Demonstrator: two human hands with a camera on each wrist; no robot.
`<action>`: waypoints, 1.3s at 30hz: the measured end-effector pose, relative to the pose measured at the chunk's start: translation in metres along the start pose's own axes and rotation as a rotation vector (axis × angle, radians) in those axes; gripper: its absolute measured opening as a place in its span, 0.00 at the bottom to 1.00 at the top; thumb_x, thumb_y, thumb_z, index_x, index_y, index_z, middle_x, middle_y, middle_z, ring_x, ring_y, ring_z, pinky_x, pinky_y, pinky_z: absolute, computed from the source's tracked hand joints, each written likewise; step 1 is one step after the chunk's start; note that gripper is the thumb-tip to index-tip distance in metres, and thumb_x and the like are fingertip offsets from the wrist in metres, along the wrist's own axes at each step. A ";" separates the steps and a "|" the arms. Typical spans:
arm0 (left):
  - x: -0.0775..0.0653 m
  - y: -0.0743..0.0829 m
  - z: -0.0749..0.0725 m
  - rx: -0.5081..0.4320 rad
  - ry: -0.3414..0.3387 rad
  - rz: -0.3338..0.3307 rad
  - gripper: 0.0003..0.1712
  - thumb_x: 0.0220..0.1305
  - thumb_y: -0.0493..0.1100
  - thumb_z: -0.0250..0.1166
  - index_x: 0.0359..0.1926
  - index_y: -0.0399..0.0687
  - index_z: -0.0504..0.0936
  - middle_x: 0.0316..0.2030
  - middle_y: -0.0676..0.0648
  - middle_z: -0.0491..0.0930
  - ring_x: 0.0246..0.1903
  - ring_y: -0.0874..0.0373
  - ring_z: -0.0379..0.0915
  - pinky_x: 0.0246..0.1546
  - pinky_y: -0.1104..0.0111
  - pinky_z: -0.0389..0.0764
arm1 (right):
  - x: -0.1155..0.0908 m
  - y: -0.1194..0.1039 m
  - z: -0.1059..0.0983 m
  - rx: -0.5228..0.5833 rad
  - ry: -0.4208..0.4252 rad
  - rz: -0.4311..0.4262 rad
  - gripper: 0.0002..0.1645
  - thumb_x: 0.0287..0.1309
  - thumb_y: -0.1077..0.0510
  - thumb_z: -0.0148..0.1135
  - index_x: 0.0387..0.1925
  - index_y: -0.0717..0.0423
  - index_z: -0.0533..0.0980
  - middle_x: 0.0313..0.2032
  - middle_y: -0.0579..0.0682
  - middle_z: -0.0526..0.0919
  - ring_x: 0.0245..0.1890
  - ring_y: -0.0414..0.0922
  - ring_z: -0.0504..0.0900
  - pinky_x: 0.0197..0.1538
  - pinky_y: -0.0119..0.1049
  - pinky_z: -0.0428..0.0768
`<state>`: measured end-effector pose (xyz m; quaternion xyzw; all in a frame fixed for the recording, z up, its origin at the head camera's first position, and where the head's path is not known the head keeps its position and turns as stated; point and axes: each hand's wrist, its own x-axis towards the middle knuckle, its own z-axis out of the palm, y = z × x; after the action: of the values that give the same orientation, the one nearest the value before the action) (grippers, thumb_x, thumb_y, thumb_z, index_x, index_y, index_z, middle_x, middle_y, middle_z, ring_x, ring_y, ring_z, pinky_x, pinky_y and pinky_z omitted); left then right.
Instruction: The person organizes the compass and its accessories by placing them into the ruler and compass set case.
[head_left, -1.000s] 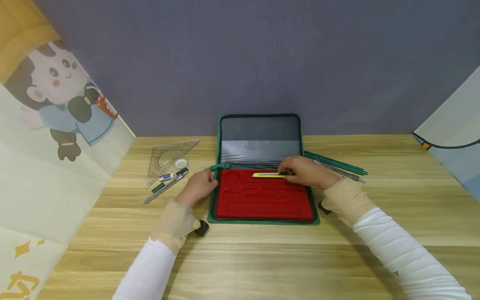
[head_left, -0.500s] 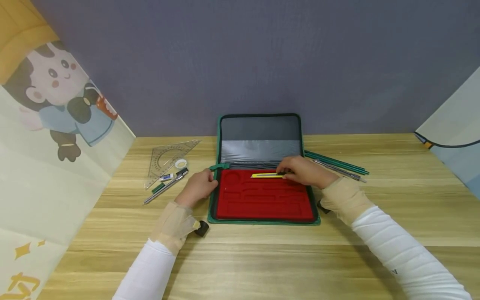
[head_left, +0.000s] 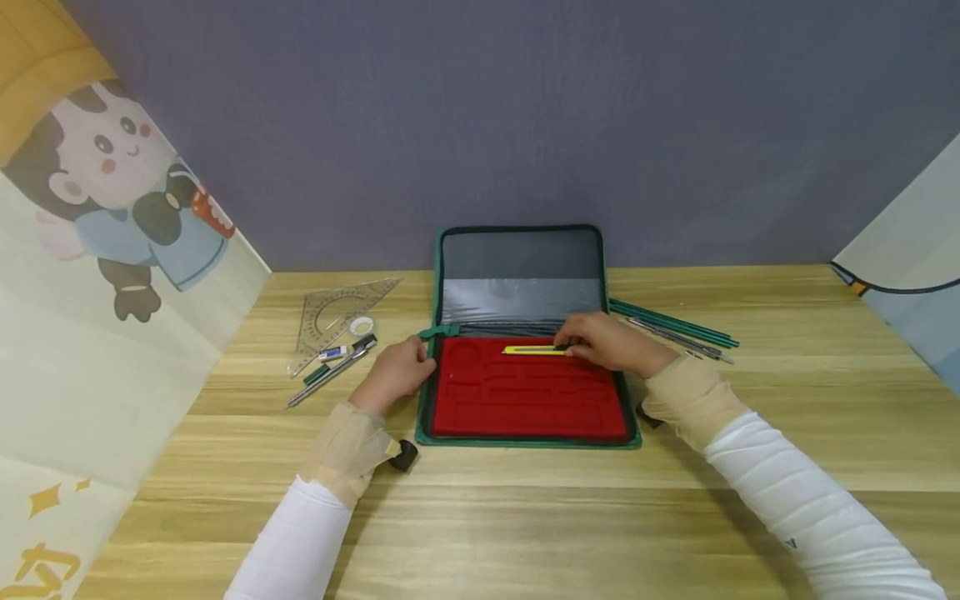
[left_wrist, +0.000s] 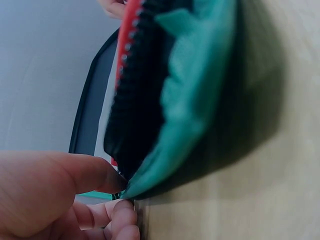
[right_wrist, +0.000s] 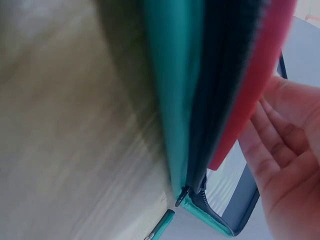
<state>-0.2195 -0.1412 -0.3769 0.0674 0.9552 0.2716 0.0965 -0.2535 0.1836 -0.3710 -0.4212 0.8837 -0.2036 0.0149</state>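
Note:
A green zippered case (head_left: 528,444) lies unfolded on the table, its lid (head_left: 522,254) leaning up at the back. Its red insert (head_left: 525,417) has several moulded recesses. My left hand (head_left: 395,371) is at the case's left side; in the left wrist view, thumb and fingers pinch the green edge (left_wrist: 192,107) near a corner. With my right hand (head_left: 603,343) I hold a yellow utility knife (head_left: 528,351) by its right end, level over the back of the insert. The knife does not show in the right wrist view, where my fingers are beside the red insert (right_wrist: 250,95).
Left of the case are a clear set square (head_left: 311,329), a white ring-shaped roll (head_left: 362,326), an eraser (head_left: 332,353), a small green piece (head_left: 317,375) and a silver compass (head_left: 330,381). Green pencils (head_left: 675,323) and a slim metal tool (head_left: 678,339) lie to the right.
The utility knife in my right hand has shifted very slightly to the left over the insert. My left hand keeps its place on the case's edge.

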 end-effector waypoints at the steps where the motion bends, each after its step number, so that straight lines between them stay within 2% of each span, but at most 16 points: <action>1: 0.000 0.000 0.000 -0.001 -0.001 -0.002 0.06 0.59 0.41 0.53 0.31 0.43 0.67 0.14 0.49 0.68 0.15 0.57 0.66 0.23 0.66 0.69 | 0.000 0.000 0.000 0.001 0.000 0.001 0.12 0.51 0.70 0.58 0.39 0.58 0.78 0.37 0.50 0.79 0.39 0.46 0.76 0.41 0.41 0.75; 13: 0.001 0.003 -0.001 0.009 -0.005 -0.007 0.06 0.59 0.41 0.52 0.31 0.43 0.66 0.14 0.49 0.68 0.16 0.57 0.66 0.24 0.66 0.69 | -0.002 -0.003 -0.003 -0.002 0.003 0.007 0.12 0.51 0.70 0.59 0.39 0.59 0.78 0.38 0.52 0.79 0.40 0.47 0.76 0.42 0.42 0.75; 31: 0.000 -0.001 0.000 0.027 0.020 0.034 0.06 0.57 0.41 0.53 0.29 0.43 0.66 0.16 0.48 0.68 0.19 0.55 0.66 0.24 0.66 0.67 | -0.003 -0.003 -0.001 -0.009 -0.013 0.034 0.12 0.52 0.69 0.58 0.40 0.58 0.78 0.38 0.51 0.79 0.40 0.47 0.76 0.42 0.42 0.75; 39: 0.001 -0.001 0.000 0.028 0.015 0.030 0.06 0.58 0.41 0.54 0.29 0.43 0.66 0.16 0.48 0.69 0.19 0.55 0.66 0.24 0.66 0.67 | -0.010 -0.005 -0.008 -0.007 -0.004 0.095 0.11 0.52 0.65 0.60 0.41 0.58 0.78 0.39 0.51 0.79 0.39 0.45 0.76 0.41 0.40 0.75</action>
<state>-0.2202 -0.1418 -0.3769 0.0810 0.9585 0.2601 0.0845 -0.2451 0.1912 -0.3634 -0.3794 0.9033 -0.1985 0.0248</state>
